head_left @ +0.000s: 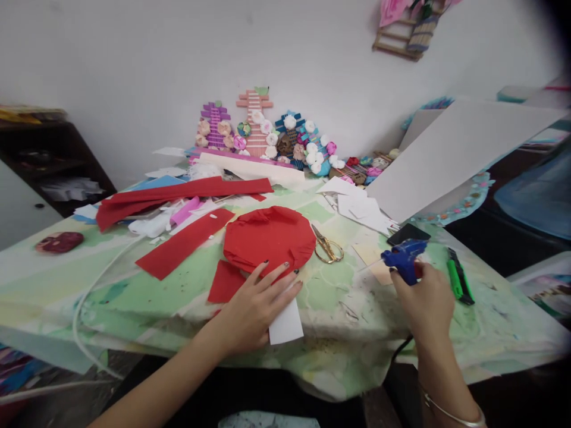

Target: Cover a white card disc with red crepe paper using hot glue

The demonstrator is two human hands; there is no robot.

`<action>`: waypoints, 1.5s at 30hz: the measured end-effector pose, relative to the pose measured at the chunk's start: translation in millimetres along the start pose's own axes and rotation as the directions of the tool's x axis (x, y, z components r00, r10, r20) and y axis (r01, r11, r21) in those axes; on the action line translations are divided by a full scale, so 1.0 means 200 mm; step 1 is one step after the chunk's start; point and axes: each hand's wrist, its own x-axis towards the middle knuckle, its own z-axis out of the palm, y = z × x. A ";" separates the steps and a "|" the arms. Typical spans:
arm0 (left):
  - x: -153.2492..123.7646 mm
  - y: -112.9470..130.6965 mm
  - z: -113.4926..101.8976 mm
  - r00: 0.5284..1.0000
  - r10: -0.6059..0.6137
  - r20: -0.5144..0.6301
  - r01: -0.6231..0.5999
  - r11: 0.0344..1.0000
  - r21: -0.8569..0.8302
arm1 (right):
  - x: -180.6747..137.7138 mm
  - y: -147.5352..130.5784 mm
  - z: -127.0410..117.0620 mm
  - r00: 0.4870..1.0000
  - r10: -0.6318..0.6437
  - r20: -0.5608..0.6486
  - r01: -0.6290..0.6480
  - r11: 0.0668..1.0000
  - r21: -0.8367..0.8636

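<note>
My left hand (257,304) lies flat with fingers spread on the near edge of a round red crepe-paper disc (269,238) and on a white paper strip (286,323) that hangs over the table edge. A small red paper piece (225,281) lies just left of that hand. My right hand (423,300) is closed round a blue glue gun (404,257), its nozzle pointing left above a tan card piece (373,260). Gold-handled scissors (327,246) lie between the disc and the glue gun.
A long red paper strip (185,242) and red crepe roll (178,193) lie at the left. A green cutter (458,278) and black phone (407,233) sit right of the gun. White sheets (455,151) and flower crafts (267,137) stand at the back. A white cord (96,285) trails left.
</note>
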 end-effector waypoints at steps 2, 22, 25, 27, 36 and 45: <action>0.03 -0.03 0.03 0.998 -0.014 -0.059 0.019 0.997 0.081 | 0.01 0.02 0.04 0.995 0.032 0.093 -0.027 0.998 -0.059; 0.05 -0.35 -0.14 0.566 -0.546 -0.618 0.106 0.792 -0.602 | -0.03 -0.01 0.02 0.974 -0.201 -0.103 0.219 0.954 0.206; 0.11 -0.39 -0.21 0.158 -0.807 -0.569 0.004 0.576 -0.817 | -0.08 -0.09 0.01 0.973 -0.228 -0.035 0.211 0.817 0.536; 0.17 -0.42 -0.25 -0.005 -0.893 -0.451 -0.192 0.443 -0.876 | -0.11 -0.17 0.03 0.972 -0.229 0.047 0.139 0.728 0.672; 0.33 -0.52 -0.18 0.326 -0.945 0.024 -0.578 -0.220 -0.786 | 0.08 -0.65 0.22 0.824 -0.150 0.547 -0.557 -0.035 0.830; 0.37 -0.78 -0.07 0.603 -0.791 0.104 -0.253 -0.313 -0.915 | 0.30 -0.82 0.32 0.820 -0.280 0.500 -0.573 -0.382 0.725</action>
